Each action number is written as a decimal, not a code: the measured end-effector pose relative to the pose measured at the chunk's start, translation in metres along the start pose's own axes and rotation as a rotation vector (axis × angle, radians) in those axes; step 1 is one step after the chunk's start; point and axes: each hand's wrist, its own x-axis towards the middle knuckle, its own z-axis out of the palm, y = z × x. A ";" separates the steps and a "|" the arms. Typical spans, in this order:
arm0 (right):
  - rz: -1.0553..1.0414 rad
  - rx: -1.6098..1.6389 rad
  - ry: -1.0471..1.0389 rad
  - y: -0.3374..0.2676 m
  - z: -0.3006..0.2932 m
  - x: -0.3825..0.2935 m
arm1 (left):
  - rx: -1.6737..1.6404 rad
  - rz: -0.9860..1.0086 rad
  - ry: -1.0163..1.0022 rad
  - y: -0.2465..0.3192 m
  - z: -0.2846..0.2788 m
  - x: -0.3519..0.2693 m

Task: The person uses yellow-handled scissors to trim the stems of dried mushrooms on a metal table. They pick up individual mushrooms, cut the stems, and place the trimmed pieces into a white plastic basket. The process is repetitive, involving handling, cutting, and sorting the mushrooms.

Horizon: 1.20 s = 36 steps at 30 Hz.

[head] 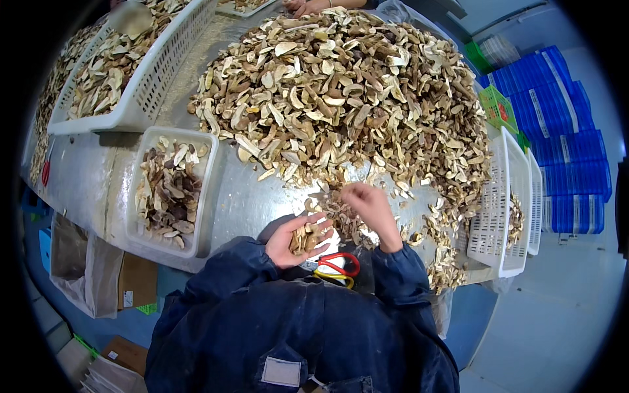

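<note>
My left hand (295, 244), palm up near the table's front edge, holds several dried mushroom slices (305, 238). To its right, my right hand (366, 204) is over a small heap of darker mushroom pieces (339, 209), its fingers curled together; whether a piece is between them cannot be told. Scissors with red and yellow handles (339, 265) lie close to my body, just below the left hand. Beyond both hands rises a large pile of dried mushroom slices (339, 93) on the metal table (250, 196). A shallow white tray (211, 186) with more slices stands to the left.
A large white perforated basket (167, 64) of slices stands at the back left, near red-handled scissors (45, 172). White baskets (503, 206) stand at the right edge, with stacked blue crates (565, 147) beyond. Another person's hands (309, 7) are at the pile's far side.
</note>
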 end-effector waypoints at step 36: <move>0.077 0.469 -0.114 -0.016 0.024 -0.035 | 0.067 0.404 0.016 0.050 -0.022 -0.072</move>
